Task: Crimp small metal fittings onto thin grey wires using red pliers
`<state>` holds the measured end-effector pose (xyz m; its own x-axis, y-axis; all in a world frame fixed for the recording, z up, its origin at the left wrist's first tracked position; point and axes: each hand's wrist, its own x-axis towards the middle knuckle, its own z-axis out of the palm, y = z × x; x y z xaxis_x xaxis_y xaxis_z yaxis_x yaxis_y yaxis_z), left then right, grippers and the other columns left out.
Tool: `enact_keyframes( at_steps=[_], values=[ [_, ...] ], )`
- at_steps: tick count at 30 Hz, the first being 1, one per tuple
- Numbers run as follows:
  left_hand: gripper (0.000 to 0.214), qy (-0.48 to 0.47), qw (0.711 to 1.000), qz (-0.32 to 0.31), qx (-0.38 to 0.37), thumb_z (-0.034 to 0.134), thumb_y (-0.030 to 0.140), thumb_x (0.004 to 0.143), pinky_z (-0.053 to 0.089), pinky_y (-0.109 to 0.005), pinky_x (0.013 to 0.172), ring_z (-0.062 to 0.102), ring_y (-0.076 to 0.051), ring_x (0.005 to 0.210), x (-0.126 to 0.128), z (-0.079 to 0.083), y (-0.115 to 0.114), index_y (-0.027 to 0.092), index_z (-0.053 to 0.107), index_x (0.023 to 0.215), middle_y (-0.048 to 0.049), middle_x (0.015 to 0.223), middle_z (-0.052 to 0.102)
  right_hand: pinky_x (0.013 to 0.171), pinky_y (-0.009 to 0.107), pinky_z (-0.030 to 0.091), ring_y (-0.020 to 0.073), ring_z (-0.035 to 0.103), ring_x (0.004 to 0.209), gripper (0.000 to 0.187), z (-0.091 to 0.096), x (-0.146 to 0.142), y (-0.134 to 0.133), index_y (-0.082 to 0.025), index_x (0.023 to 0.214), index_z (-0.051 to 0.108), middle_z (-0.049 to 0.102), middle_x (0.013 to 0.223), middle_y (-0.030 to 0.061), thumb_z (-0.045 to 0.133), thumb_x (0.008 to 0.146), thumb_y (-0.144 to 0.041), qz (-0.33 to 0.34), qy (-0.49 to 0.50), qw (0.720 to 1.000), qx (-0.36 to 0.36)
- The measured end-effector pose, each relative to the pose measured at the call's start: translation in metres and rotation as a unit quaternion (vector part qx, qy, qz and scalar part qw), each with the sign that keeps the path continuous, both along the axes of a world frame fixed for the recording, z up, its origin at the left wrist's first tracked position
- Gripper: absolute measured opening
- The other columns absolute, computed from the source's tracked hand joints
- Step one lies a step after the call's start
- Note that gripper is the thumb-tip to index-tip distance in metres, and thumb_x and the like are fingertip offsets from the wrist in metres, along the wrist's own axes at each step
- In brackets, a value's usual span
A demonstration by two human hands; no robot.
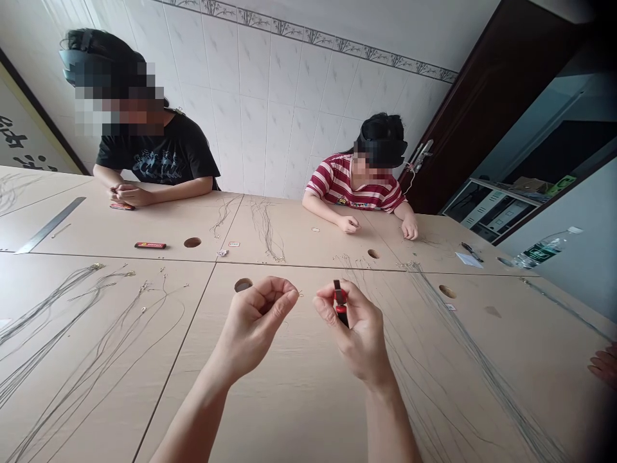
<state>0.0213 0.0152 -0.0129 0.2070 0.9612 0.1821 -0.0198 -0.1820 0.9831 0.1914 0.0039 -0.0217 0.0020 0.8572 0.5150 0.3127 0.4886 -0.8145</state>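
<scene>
While a tiny thread-like piece (pixel 301 294) shows at the fingertips of the left hand (pixel 255 321), near the centre of the frame, a red and black lighter (pixel 341 310) stands upright in the right hand (pixel 359 328), just beside it. The left hand is curled, with thumb and forefinger pressed together, and it seems to pinch this piece. The right hand is closed around the lighter, its metal end upward. I see no flame, and the piece and the lighter are apart, so I judge that the handling of this piece is under way and not completed. Around the hands, on the pale table (pixel 279 399), many thin cords lie in groups: a left bundle (pixel 58 296) and a right bundle (pixel 463 341), both with small gold-coloured bits at their far ends. Which cords are finished and which remain, I cannot tell. Farther out, a second lighter (pixel 150 245) and a metal ruler (pixel 52 225) lie at the left. In the upper part sit a person in black (pixel 168 154) and a person in stripes (pixel 354 183); at the right is a bottle (pixel 544 249).
</scene>
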Motion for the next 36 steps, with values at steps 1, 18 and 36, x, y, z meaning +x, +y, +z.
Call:
enact_keyframes(
  at_steps=[1,18,36],
  values=[
    [0.027,0.004,1.0,-0.004,-0.004,0.058,0.042,0.093,0.022,-0.021,0.046,0.027,-0.008,0.055,-0.0003,-0.0004,0.0,0.016,0.059,0.084,0.0047,0.064,0.041,0.067,0.022,0.044,0.0101,0.053,0.072,0.005,0.0003,0.0002,0.0001,-0.025,0.089,0.058,0.058,0.079,-0.004,0.062,0.092,-0.026,0.006,-0.012,1.0,-0.007],
    [0.019,0.001,1.0,0.0,0.005,0.063,0.036,0.089,0.029,-0.018,0.046,0.035,-0.008,0.054,0.0007,-0.0025,0.0,0.018,0.065,0.084,0.003,0.061,0.048,0.062,0.025,0.037,0.0114,0.045,0.067,0.017,0.0017,-0.0046,-0.0012,-0.022,0.081,0.051,0.048,0.071,-0.0033,0.055,0.095,-0.029,0.017,-0.042,0.999,-0.025],
    [0.021,0.003,1.0,0.002,-0.003,0.063,0.035,0.088,0.03,-0.019,0.046,0.037,-0.008,0.055,0.0019,-0.0005,-0.0022,0.016,0.063,0.079,0.0022,0.063,0.05,0.061,0.026,0.037,0.0121,0.046,0.066,0.018,0.0034,-0.0052,-0.0026,-0.021,0.079,0.051,0.047,0.071,-0.0026,0.054,0.095,-0.029,0.03,-0.042,0.998,-0.035]
  ],
)
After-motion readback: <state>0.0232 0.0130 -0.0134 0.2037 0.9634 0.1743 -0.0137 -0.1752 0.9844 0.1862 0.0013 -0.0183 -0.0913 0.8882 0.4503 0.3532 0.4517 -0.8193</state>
